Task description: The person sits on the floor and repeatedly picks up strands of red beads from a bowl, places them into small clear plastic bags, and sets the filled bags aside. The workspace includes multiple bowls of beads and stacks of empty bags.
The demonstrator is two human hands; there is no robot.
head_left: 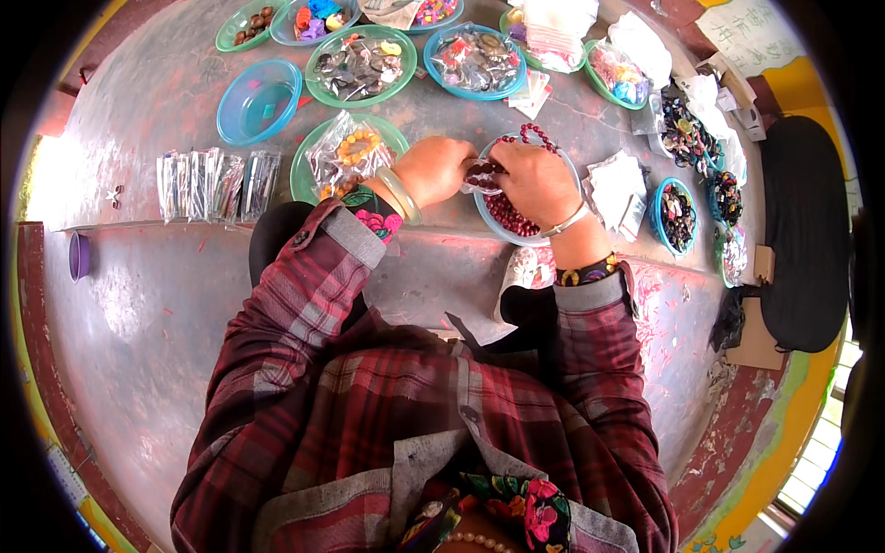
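A worn grey table [147,304] is crowded along its far edge with bowls, while bare room is left at the near left. A blue bowl [486,215] of dark red beads [509,217] is set under both hands. A small clear packet [479,175] is pinched between the closed fingers of the left hand [433,169] and right hand [535,180]; clear sachets [217,184] are laid in a row to the left.

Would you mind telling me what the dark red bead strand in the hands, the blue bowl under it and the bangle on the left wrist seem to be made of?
Bead strand: glossy dark red, round; polished wood, seed or resin, hard to tell. Blue bowl: likely plastic, going by its thin rim and even bright colour. Bangle: pale green and smooth, looking like jade or glass. Both hands, left and right, pinch the strand.
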